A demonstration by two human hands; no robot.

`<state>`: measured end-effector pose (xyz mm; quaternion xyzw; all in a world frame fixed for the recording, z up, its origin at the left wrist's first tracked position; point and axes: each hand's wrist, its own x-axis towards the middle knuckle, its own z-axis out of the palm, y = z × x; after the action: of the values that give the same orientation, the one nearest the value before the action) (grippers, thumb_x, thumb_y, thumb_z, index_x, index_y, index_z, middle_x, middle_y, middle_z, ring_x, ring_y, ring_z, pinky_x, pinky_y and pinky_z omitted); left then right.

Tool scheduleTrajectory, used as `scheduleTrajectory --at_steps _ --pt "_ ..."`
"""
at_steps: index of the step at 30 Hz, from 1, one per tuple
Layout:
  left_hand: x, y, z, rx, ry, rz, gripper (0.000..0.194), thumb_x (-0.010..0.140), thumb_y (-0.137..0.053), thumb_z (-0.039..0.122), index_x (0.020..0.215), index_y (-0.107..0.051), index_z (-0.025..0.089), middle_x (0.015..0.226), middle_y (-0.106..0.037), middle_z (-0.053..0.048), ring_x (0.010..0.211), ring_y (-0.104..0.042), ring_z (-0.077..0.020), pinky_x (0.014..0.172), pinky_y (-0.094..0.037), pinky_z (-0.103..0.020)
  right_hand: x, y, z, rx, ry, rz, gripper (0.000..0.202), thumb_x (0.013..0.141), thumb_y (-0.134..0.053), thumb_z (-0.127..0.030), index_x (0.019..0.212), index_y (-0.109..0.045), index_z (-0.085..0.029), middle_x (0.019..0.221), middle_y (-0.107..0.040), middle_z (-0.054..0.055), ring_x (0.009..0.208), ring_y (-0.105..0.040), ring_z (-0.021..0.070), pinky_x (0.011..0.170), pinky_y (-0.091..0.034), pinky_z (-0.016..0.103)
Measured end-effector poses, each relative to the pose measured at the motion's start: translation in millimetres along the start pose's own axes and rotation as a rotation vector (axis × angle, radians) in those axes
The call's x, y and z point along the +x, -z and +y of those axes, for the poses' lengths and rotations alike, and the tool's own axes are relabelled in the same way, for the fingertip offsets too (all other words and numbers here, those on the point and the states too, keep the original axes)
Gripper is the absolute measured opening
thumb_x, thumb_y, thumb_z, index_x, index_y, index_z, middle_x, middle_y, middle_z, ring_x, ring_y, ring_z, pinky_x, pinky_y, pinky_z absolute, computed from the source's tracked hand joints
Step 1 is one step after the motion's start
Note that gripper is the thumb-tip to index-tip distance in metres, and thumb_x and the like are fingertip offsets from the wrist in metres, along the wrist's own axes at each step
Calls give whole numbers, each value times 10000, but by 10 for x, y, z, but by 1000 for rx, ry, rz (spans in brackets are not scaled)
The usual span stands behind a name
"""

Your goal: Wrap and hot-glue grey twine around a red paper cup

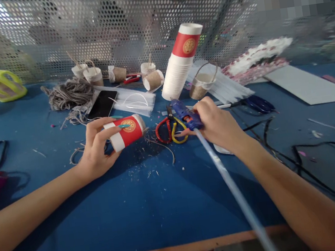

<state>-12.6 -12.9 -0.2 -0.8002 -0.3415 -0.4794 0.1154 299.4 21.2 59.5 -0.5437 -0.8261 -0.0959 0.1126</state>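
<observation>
My left hand [97, 151] is closed round a red and white paper cup [134, 133] with a gold emblem, tipped on its side just above the table. Something greyish, like string, shows at the cup's right end. My right hand [215, 123] grips a blue glue gun [187, 114], its nozzle pointing away to the upper left. A long translucent glue stick [226, 175] runs out of the gun's back towards me. Between my hands lie scissors [171, 129] with one red and one yellow handle. A loose grey string [169, 152] curls beside the cup.
A tall leaning stack of paper cups [179, 70] stands behind the scissors. Around it are grey yarn [71, 95], a black phone [103, 104], small baskets [201, 86] and white sticks [224, 85]. Black cables [282, 153] cross the right side; a perforated metal screen [129, 23] borders the back.
</observation>
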Motion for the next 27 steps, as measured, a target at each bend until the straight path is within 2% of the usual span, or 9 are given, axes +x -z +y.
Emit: scheduleTrajectory --at_steps 3,8,15,16,18,20,22,24,27 --pt "2 4 -3 -22 -27 -21 527 778 -679 183 1231 -417 249 1208 -531 -112 1075 -581 -244 851 -572 -435 44 -52 100 -172 -3 -157 436 767 -651 -527 939 -529 -146 993 -569 161 693 -605 266 512 -355 329" --pt "12 10 -5 -43 -70 -38 552 779 -671 145 1255 -396 200 1242 -523 -145 1139 -570 -267 894 -550 -463 79 -68 224 137 -22 -318 428 662 -744 -485 885 -539 -183 971 -554 91 814 -601 247 663 -474 355" --pt "-3 2 1 -49 -80 -50 528 804 -659 191 1256 -386 210 1237 -527 -137 1132 -572 -264 879 -556 -467 -15 309 286 377 -93 -501 668 608 -769 -499 1168 -585 -184 1135 -617 151 984 -625 334 780 -530 472" --pt "-10 0 1 -48 -74 -54 529 806 -658 197 1258 -383 215 1238 -525 -136 1132 -571 -261 884 -554 -469 -35 362 246 368 -91 -484 652 631 -759 -483 1182 -591 -176 1168 -620 165 1049 -603 364 834 -516 514" --pt "-27 -2 -4 -55 -60 -70 538 809 -658 199 1265 -374 222 1247 -517 -136 1144 -562 -258 901 -547 -476 -72 412 118 360 -76 -295 547 704 -716 -406 1184 -599 -172 1245 -599 176 1196 -518 399 970 -433 582" --pt "-41 -5 -14 -63 -54 -89 548 806 -659 192 1270 -371 221 1257 -511 -140 1152 -555 -260 912 -540 -483 -102 373 -63 465 -32 -59 406 822 -603 -337 1203 -571 -199 1300 -574 145 1264 -478 353 1063 -348 583" --pt "-49 -9 -25 -78 -68 -92 549 800 -660 183 1269 -377 207 1258 -512 -147 1142 -560 -262 910 -538 -479 -129 270 -256 742 53 41 386 891 -536 -391 1234 -510 -216 1306 -572 121 1268 -488 283 1059 -381 509" --pt "-51 -11 -32 -96 -82 -91 551 796 -661 175 1269 -380 198 1256 -512 -151 1130 -564 -263 900 -539 -470 -151 151 -418 1073 139 -105 398 946 -431 -457 1260 -442 -213 1357 -532 129 1279 -489 241 1044 -405 461" --pt "-52 -8 -37 -126 -81 -98 582 790 -660 160 1291 -366 203 1263 -502 -151 1131 -559 -263 889 -543 -464 -172 37 -553 1238 102 -242 520 931 -381 -584 1270 -419 -192 1354 -500 158 1302 -447 248 1039 -389 441"
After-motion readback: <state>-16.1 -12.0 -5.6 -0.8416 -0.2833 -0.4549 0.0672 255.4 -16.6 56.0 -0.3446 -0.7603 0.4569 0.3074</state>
